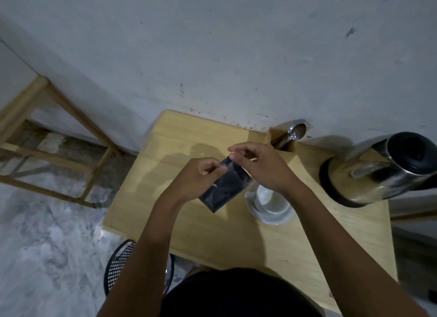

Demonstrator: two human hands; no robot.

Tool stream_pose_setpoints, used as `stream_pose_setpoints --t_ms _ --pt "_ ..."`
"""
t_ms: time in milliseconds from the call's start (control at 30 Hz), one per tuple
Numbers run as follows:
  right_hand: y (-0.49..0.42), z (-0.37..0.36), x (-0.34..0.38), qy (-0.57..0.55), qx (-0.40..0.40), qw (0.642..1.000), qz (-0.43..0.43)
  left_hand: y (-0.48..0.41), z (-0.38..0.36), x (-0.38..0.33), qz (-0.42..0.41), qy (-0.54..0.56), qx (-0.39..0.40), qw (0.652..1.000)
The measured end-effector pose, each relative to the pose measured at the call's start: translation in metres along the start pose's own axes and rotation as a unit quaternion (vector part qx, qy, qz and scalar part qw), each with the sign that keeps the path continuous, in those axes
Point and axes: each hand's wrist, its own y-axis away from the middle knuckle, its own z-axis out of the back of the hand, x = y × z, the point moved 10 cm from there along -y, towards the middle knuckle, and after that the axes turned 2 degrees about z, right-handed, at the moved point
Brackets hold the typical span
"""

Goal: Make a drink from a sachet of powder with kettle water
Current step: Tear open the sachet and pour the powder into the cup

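A dark sachet [224, 189] hangs above the wooden table [212, 234], pinched at its top edge by both hands. My left hand [198, 177] grips the top left corner. My right hand [262, 167] holds the top right corner with thumb and fingers. Just right of the sachet, a white cup [272, 199] sits on a white saucer [269, 216], partly hidden under my right wrist. A steel kettle [378, 170] with a black lid stands at the table's right side.
A wooden holder [281, 139] with metal spoons [295, 131] stands against the wall behind my hands. A black mesh basket [120, 264] sits on the floor at the table's near left corner. A wooden frame [54, 137] stands on the floor at left.
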Motion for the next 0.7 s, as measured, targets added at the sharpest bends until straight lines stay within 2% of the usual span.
stream_pose_setpoints --t_ms 133,300,467,700 --pt "0.004 0.010 0.018 0.062 -0.004 0.998 0.029 0.008 -0.001 -0.023 -0.030 -0.012 0.004 0.999" --pt "0.010 0.014 0.033 0.072 -0.005 0.996 0.046 0.013 0.006 -0.038 -0.065 -0.028 -0.036 0.997" --pt "0.008 0.014 0.043 0.153 0.022 0.987 0.047 0.012 0.010 -0.038 -0.074 -0.086 -0.062 0.992" --pt "0.003 0.025 0.061 0.210 0.002 0.975 0.077 0.016 0.014 -0.063 -0.120 -0.096 -0.115 0.981"
